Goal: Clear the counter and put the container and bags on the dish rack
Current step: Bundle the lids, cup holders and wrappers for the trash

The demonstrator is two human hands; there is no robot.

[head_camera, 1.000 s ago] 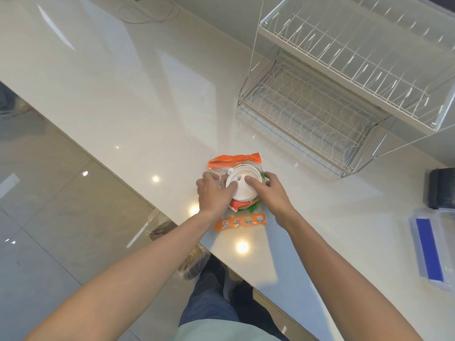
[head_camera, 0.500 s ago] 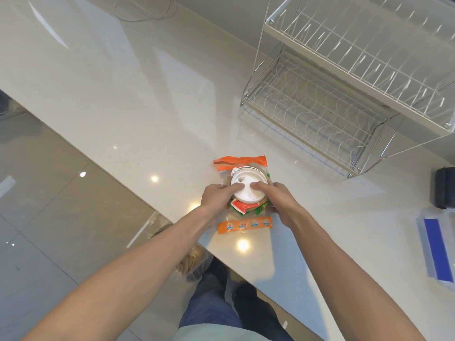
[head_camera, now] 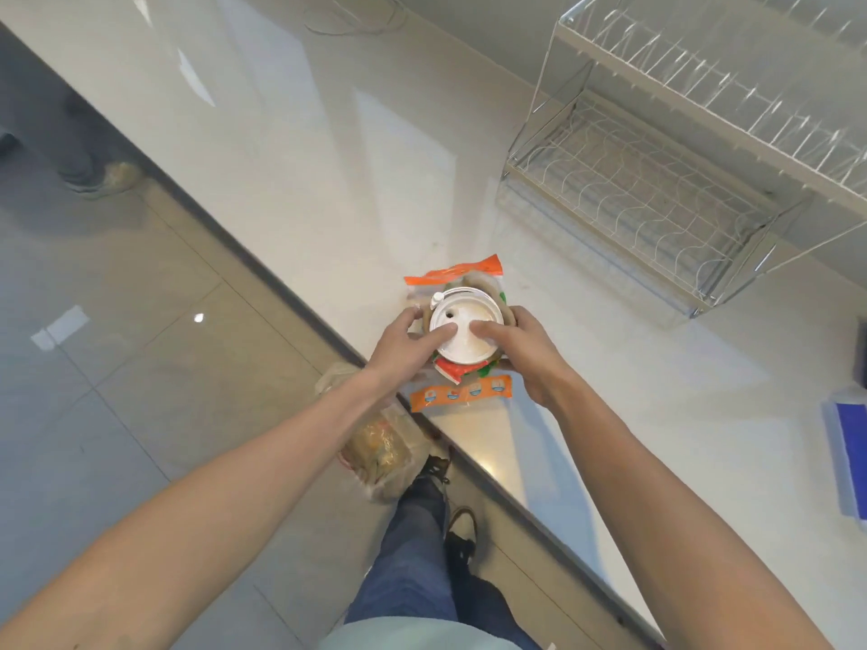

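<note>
white container (head_camera: 466, 329) gripped by both hands

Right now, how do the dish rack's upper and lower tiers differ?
The upper tier is nearer the camera and runs off the frame's right edge; the lower tier sits just above the counter and is fully visible. The upper tier shows straight prongs; the lower tier shows wavy wires. Both are white wire with nothing in them.
</note>
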